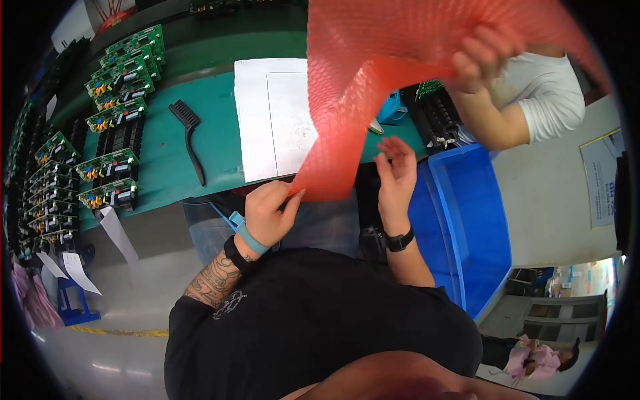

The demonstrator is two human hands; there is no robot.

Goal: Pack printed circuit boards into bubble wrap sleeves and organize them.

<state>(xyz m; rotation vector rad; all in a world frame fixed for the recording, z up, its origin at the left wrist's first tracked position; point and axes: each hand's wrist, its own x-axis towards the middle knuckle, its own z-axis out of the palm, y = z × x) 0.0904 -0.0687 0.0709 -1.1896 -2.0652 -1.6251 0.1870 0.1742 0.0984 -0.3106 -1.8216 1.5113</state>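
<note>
A red sheet of bubble wrap (340, 157) hangs across the upper middle, over the bench and partly in front of a white paper sheet (257, 120). My left hand (268, 212) pinches its lower left corner between thumb and fingers. To the right of the sheet's lower end, my right hand (398, 175) is raised with its fingers apart and nothing in it. Farther up, a co-worker's hand (485, 57) grips the same sheet, slightly blurred. The wrap hides part of the paper and bench.
A black brush (189, 137) lies on the green mat (160, 160). Racks of green circuit boards (110, 163) line the left side. At my right stands a blue bin (477, 227), with a small blue container (393, 110) on the bench beyond it. Another person (533, 360) is at the far lower right.
</note>
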